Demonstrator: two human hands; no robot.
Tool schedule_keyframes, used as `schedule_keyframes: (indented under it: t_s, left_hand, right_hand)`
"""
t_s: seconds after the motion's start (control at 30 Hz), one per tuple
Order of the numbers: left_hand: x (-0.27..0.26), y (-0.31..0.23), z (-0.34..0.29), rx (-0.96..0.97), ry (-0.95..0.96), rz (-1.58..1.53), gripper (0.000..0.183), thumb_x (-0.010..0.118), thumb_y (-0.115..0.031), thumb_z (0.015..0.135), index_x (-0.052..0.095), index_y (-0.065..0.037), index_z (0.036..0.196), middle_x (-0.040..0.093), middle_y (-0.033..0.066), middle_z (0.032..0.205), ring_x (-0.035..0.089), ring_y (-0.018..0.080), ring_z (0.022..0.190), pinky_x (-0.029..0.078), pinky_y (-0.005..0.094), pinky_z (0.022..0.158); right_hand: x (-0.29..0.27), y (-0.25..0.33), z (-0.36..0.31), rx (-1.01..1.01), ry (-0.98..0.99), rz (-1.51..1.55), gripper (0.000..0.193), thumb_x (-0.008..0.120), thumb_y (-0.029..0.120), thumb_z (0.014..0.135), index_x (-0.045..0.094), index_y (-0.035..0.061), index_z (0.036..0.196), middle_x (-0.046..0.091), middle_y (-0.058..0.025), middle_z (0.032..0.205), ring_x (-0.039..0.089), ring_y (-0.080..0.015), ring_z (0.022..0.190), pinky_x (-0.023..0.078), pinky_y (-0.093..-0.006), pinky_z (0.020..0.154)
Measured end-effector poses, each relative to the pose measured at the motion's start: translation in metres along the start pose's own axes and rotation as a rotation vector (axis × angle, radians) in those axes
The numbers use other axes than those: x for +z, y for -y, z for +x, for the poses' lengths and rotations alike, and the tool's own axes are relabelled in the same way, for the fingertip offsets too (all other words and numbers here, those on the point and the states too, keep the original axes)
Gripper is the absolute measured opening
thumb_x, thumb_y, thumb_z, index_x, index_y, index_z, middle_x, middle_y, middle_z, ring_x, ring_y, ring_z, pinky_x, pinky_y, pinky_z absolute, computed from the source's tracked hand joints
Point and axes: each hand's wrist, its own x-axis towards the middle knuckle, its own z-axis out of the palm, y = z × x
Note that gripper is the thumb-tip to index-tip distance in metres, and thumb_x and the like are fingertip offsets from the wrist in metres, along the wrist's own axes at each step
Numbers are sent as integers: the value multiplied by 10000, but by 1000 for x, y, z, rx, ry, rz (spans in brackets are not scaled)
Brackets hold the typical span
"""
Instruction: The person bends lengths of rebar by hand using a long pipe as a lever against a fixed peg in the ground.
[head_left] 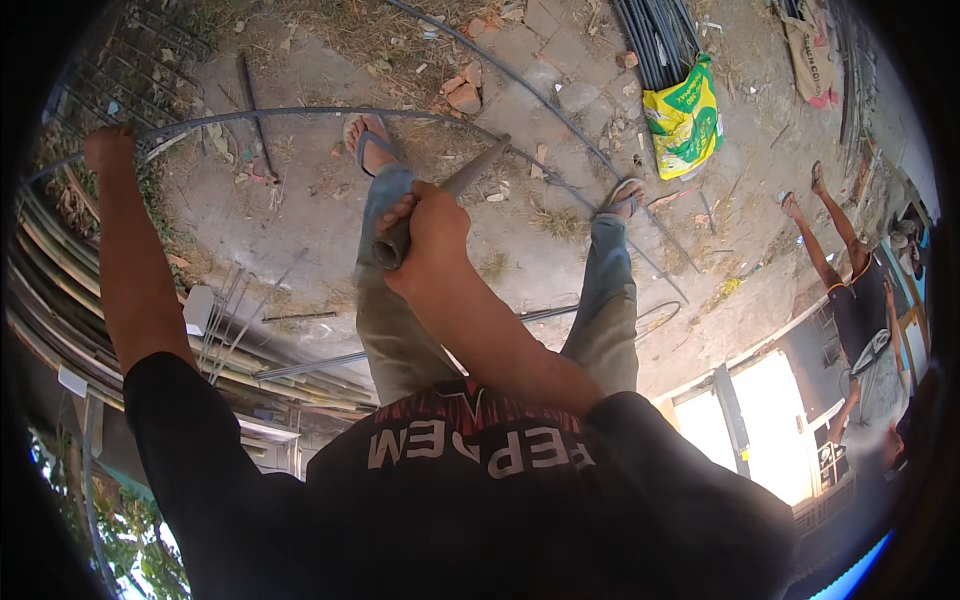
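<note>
My left hand (108, 148) is stretched out to the far left, closed round a long dark metal rod (300, 109). The rod curves across the ground in front of my feet and runs on to the right. In the middle, my right hand (432, 228) grips a grey metal pipe (478, 168). The pipe slants away from me; its hollow near end sticks out beside my fist, and its far tip meets the rod. Whether the rod goes inside the pipe I cannot tell. My sandalled feet stand apart, close to the rod.
Another long rod (530, 88) passes by my right foot. Broken bricks (464, 92) lie ahead, and a yellow-green sack (686, 120) covers the end of a rod bundle (655, 40). Bamboo poles (60, 285) are stacked at left. Another person (868, 310) is at the right.
</note>
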Motion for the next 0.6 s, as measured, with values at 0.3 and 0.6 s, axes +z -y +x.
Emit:
schedule_keyframes:
  t_s: [0.3, 0.6]
  left_hand:
    - [-102, -12, -77, -47, -444, -226, 475, 606, -540, 833, 727, -143, 1065, 691, 116, 1091, 672, 292, 1031, 542, 477, 849]
    - [32, 76, -142, -367, -374, -2035, 385, 421, -362, 987, 468, 21, 991, 471, 110, 821, 412, 233, 649, 389, 436, 589]
  right_hand:
    - [-203, 78, -14, 76, -79, -959, 216, 591, 181, 879, 568, -5, 986, 534, -90, 745, 559, -228, 621, 505, -388, 596]
    - [-312, 205, -13, -240, 62, -1727, 278, 594, 317, 938, 497, 64, 1000, 463, 1, 667, 463, -99, 471, 392, -277, 395]
